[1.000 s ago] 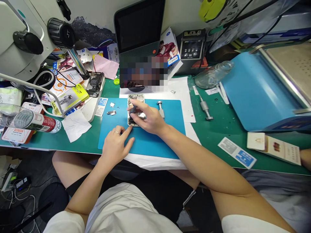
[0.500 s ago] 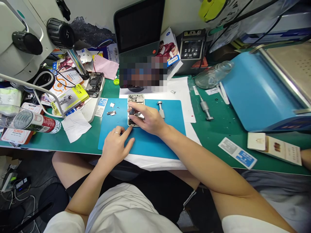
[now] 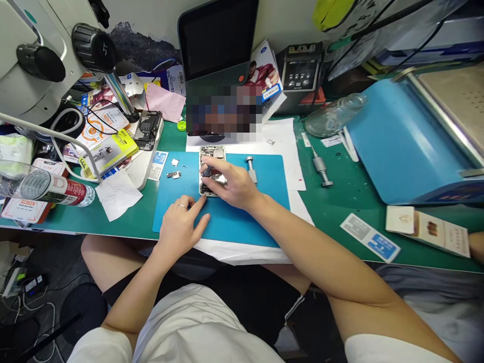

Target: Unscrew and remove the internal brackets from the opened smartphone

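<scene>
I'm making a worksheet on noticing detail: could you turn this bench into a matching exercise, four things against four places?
Column one:
1. central opened phone
2. held tool
3. clear jar
4. pink paper

Column two:
a. lying beside the blue-covered machine
b. in the right-hand grip
c. to the left of the dark screen
d. lying on the blue mat

Pairs: 1-d, 2-b, 3-a, 4-c.

The right grip (image 3: 236, 185) hides part of the opened phone (image 3: 212, 152); the left edge crops the bottle (image 3: 62, 191).
</scene>
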